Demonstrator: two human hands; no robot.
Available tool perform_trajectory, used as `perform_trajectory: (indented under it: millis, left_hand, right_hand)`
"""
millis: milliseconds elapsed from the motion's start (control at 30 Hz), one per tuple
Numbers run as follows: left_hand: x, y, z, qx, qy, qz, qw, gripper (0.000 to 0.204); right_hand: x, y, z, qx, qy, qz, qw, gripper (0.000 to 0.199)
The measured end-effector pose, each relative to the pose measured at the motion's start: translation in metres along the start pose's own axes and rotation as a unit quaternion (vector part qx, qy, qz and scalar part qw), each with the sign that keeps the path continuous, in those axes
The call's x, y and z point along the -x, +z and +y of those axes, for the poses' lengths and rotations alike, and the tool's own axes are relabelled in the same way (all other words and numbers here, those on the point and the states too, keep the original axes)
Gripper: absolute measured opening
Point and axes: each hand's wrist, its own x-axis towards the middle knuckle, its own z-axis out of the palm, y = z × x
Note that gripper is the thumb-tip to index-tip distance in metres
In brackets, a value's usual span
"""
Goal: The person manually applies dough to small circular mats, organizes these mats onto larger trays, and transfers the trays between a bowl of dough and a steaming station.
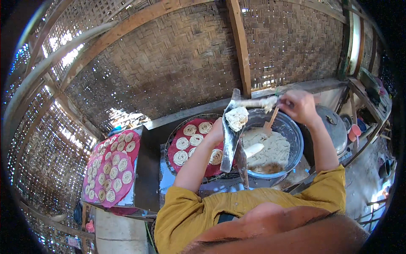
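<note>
Step in hand, by judgement: charging dough into a press. The blue basin (300,149) stands at the right and contains the dough mass (272,146). The wooden press (229,146) is raised over its left side, with a dough lump (237,118) at its far end. The left hand (216,130) grasps the press from the left, fingertips hidden. The right hand (299,106), blurred, is curled at the far rim beside a dough-smeared stick (253,103) – what it grips cannot be told. The next move appears to call for seating the lump while holding the press steady. Surroundings: a woven wall (169,63) limits far reach; pink sheets (119,202) lie left; a lidded pot (332,125) crowds the right forearm. Obstructions: the left forearm crosses coiled rounds (196,139) – a wooden paddle (267,128) stands in the basin below the right hand.
</note>
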Motion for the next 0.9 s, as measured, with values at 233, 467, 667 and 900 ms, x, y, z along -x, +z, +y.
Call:
perform_trajectory:
  millis: [233, 467, 667, 900]
  left_hand:
    - [0.003, -0.011, -0.008, 0.050, -0.055, -0.017, 0.997, 0.054]
    - [0.007, 0.009, 0.011, -0.186, -0.094, 0.044, 0.977, 0.046]
    - [0.006, 0.028, 0.047, -0.328, -0.111, 0.005, 0.938, 0.044]
    - [0.009, 0.032, 0.050, -0.330, -0.092, 0.040, 0.939, 0.038]
  right_hand:
    - [0.011, -0.009, -0.005, -0.150, 0.071, -0.164, 0.972, 0.023]
    - [-0.013, -0.034, -0.002, -0.083, 0.010, -0.253, 0.964, 0.018]
    - [-0.044, -0.045, -0.021, -0.003, -0.021, -0.367, 0.930, 0.027]
    - [-0.045, -0.012, -0.060, 0.068, -0.007, -0.405, 0.912, 0.021]
